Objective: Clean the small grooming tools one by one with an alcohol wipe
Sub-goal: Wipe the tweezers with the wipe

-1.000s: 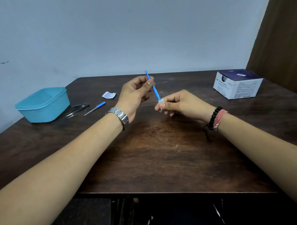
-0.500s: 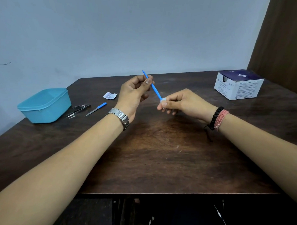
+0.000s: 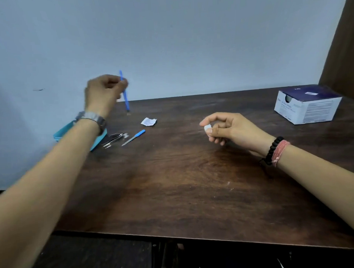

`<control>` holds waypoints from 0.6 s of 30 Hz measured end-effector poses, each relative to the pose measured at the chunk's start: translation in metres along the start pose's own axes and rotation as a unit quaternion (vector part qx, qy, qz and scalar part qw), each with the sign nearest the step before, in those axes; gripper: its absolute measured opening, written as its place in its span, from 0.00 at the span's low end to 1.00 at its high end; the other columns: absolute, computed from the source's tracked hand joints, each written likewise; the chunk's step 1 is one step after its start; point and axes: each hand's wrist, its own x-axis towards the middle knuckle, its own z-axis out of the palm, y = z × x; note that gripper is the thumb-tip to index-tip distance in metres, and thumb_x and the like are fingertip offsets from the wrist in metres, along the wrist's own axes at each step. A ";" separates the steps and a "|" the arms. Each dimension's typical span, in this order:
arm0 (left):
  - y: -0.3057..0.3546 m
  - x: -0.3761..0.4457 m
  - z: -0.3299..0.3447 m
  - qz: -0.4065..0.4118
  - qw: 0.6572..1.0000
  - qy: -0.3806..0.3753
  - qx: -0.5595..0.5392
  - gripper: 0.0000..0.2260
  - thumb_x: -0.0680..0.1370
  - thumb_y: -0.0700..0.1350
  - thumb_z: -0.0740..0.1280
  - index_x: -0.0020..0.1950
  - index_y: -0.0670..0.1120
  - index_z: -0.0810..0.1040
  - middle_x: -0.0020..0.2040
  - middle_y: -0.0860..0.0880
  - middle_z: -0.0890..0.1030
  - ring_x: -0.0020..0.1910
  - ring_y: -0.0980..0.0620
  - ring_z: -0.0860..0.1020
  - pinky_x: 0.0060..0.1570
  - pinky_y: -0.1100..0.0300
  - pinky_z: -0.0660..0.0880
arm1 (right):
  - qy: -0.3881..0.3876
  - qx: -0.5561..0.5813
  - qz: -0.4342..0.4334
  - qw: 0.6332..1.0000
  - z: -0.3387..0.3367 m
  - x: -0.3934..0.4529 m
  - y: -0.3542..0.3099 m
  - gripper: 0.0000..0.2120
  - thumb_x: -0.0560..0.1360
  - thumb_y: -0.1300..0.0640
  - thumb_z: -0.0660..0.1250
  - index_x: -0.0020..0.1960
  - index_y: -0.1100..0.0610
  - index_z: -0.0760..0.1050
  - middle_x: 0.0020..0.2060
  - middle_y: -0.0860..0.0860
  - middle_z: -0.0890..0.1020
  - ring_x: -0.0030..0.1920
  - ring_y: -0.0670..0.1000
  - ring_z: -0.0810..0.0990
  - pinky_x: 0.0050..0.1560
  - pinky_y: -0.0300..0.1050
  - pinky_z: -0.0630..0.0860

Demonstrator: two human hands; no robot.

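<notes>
The left hand has pulled the thin blue stick tool away from the white wipe and pinches it, nearly upright, high above the table's far left corner, while the right hand pinches the wipe mid-table.

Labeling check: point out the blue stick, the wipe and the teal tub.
blue stick [image 3: 125,93], head view, middle of the shaft below the left hand.
wipe [image 3: 207,128], head view, white wad pinched in the right hand.
teal tub [image 3: 99,139], head view, near corner under the left wrist.
</notes>
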 end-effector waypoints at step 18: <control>-0.056 0.029 -0.078 -0.020 0.860 -0.134 0.491 0.07 0.74 0.53 0.70 0.49 0.53 0.82 0.52 0.47 0.83 0.52 0.43 0.79 0.51 0.52 0.77 | -0.028 -0.024 0.033 0.999 0.003 0.000 -0.003 0.07 0.80 0.62 0.63 0.53 0.58 0.79 0.48 0.51 0.87 0.47 0.51 0.85 0.46 0.48 0.77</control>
